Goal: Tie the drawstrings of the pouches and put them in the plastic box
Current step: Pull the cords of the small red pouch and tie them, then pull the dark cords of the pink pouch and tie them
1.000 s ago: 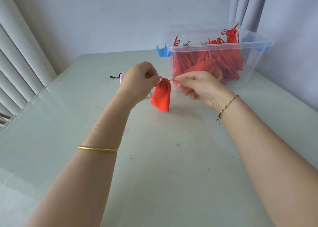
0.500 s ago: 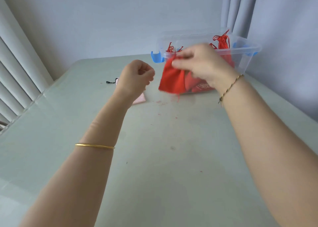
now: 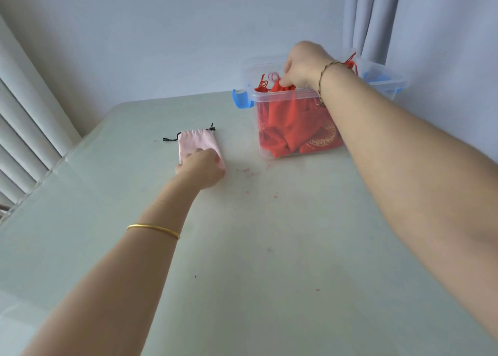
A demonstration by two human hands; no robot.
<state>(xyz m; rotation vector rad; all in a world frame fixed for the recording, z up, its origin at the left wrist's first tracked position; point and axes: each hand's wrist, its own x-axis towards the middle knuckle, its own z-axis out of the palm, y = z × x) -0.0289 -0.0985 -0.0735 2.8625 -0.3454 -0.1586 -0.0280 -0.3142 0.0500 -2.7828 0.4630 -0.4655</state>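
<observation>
At 1 o'clock on the pale green table [image 3: 269,248] stands the clear plastic box [image 3: 269,95], a blue latch [image 3: 242,99] at its 9 o'clock end, piled with red pouches [image 3: 318,140]; the right hand [image 3: 307,64], above the rim, pinches the gathered neck of a red drawstring pouch [image 3: 283,113] hanging inside; at 11 o'clock the left hand [image 3: 200,168] curls its fingers over the near end of a pink pouch [image 3: 196,141] lying flat, black cords [image 3: 169,139] loose.
</observation>
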